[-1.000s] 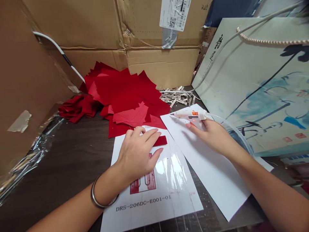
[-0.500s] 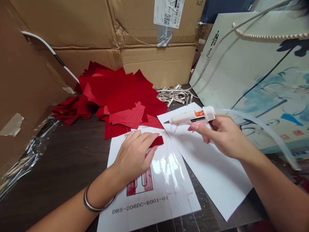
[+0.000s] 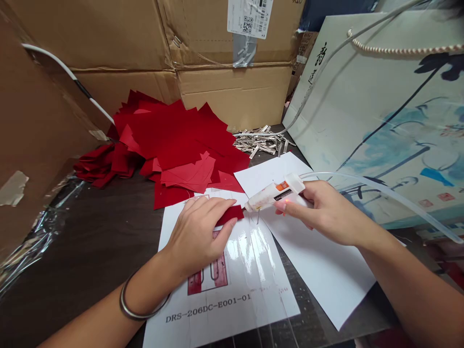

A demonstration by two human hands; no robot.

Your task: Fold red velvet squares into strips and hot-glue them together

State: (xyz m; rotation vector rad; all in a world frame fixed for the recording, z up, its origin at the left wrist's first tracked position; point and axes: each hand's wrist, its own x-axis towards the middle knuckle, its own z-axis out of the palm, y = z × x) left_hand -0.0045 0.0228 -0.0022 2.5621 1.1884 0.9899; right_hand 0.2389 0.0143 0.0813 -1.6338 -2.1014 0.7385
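Observation:
My left hand lies flat, fingers together, pressing a small red fabric strip onto a glossy printed sheet marked DRS-206DC-E001-01. My right hand grips a white hot glue gun with an orange switch and a lit red lamp. Its nozzle points left and down and touches the right end of the red strip. A clear glue stick sticks out behind the gun to the right.
A heap of red fabric pieces lies behind the sheet, with a pile of metal clips to its right. A plain white sheet lies under my right hand. Cardboard boxes stand behind and left; a painted paper bag stands right.
My right hand lifted the glue gun off the white sheet, carried it left and tilted its nozzle down onto the red strip. My left hand stayed on the strip.

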